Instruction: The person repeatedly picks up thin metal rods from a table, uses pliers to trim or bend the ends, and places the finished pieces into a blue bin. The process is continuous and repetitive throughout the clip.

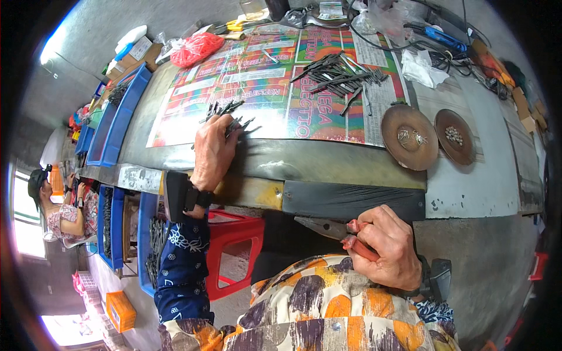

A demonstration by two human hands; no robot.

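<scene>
My left hand (215, 145) is at the near left edge of a printed sheet (257, 108). Its fingers curl round a small bunch of thin dark sticks (225, 107), whose ends stick out past the fingertips; the exact grip is partly hidden. Near the table's front edge, my right hand (387, 248) grips a pair of pliers (322, 227) by its red handles, jaws pointing left. A larger heap of similar dark sticks (342, 76) lies farther back on the sheet. To the right sit two round brown dishes: one (404, 153) with small shiny pins, the other (453, 153) with small metal beads.
A long blue tray (126, 117) stands at the table's left; a blue bin (146, 228) of dark sticks is below. A red bag (196, 49), crumpled white plastic (422, 69) and cables line the back. A red stool (234, 251) is underneath. Another person (67, 216) works at far left.
</scene>
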